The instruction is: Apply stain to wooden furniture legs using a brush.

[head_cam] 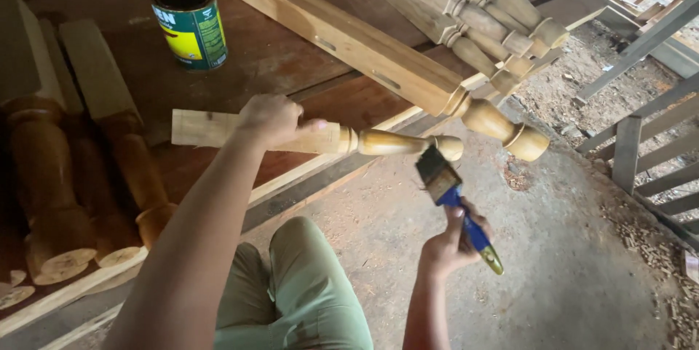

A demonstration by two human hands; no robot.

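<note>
My left hand grips the square unfinished end of a turned wooden leg, holding it level out over the bench edge. The leg's rounded end looks glossy and darker than its pale square part. My right hand holds a paintbrush by its blue and yellow handle. The dark bristles sit just below and to the right of the leg's rounded tip, close to it or touching it.
An open green and yellow tin stands on the brown workbench. Coated turned legs lie at left, more legs are stacked at the back right. A longer leg juts out. Sawdust floor and wooden rails at right.
</note>
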